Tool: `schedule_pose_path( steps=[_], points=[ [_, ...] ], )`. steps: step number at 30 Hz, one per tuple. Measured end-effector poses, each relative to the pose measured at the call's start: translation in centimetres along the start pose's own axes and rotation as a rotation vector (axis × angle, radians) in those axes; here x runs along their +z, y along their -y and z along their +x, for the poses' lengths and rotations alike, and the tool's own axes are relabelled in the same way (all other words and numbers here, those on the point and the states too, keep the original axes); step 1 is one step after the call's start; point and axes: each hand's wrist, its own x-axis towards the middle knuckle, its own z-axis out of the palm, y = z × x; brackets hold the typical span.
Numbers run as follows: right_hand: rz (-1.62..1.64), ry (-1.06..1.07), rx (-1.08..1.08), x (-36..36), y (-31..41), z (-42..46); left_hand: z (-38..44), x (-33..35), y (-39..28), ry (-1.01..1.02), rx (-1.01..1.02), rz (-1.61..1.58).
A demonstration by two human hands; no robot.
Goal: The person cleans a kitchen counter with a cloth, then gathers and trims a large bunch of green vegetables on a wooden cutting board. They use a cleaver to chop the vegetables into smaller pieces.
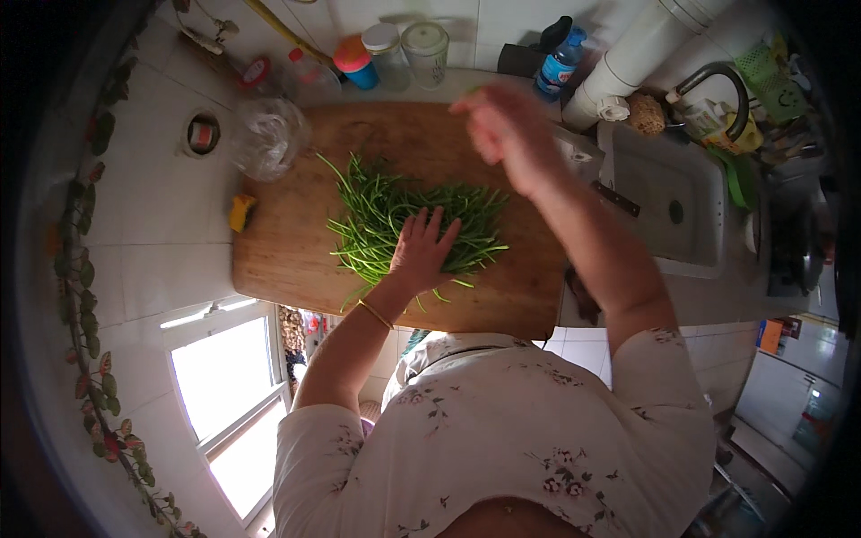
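Observation:
A loose heap of long, thin green vegetable stems (363, 232) lies across the middle of a wooden cutting board (282, 228). My left hand (424, 249) rests palm down on the heap with its fingers apart, not closed around anything. Raised above the far right part of the board is my right hand (501, 128), blurred by motion. A small greenish spot shows by its fingertips, but whether they hold something cannot be told. Right of the board, by the sink, lies a kitchen knife (615, 198) with a dark riveted handle; my right forearm passes close to it.
A crumpled clear plastic bag (269, 138) sits at the board's far left corner, with a yellow sponge (241, 212) below it. Jars (425, 57) and a blue bottle (559, 67) line the back wall. On the right are a white pipe (625, 57) and a sink (672, 175).

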Motion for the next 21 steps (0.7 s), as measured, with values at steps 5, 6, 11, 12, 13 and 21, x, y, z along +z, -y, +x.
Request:
schedule_pose_path(
  steps=[5,6,11,12,13,21],
  points=[
    [-1.017,0.346,0.014,0.1,-12.4,-0.9,-0.1,-0.4,-0.2,0.014,0.009,0.000],
    [-1.075,0.341,0.015,-0.4,-12.4,-1.5,-0.3,0.3,0.1,-0.026,0.017,0.048],
    [-1.034,0.250,-0.243,-2.3,-14.0,-3.6,-0.9,1.5,0.3,-0.166,0.065,0.020],
    [-0.951,0.209,-0.269,-2.3,-14.3,-4.1,-1.1,2.0,0.4,-0.206,0.085,0.039],
    [-0.869,0.167,-0.296,-2.4,-14.6,-4.4,-1.2,2.4,0.5,-0.246,0.105,0.058],
    [-0.872,0.264,0.025,-3.8,-14.9,-6.5,-1.7,3.3,0.4,-0.386,0.182,0.323]
  ],
)
